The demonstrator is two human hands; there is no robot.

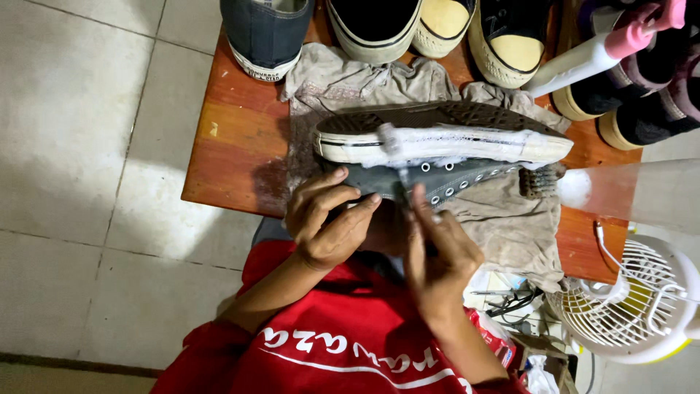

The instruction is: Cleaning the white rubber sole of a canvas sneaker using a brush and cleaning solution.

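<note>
A grey canvas sneaker (445, 138) lies on its side on a beige cloth (510, 226), its dark tread facing away and its white sole edge covered in foam. My left hand (328, 219) grips the sneaker's grey upper near the heel end. My right hand (437, 252) is closed on a small brush (394, 149), like a toothbrush, whose head rests on the foamy white sole edge.
The cloth lies on a low wooden table (226, 146). Several other shoes (266, 33) line the far edge, with a white spray bottle with a pink top (598, 51). A dark scrub brush (541, 181) lies right of the sneaker. A white fan (634, 306) stands at lower right.
</note>
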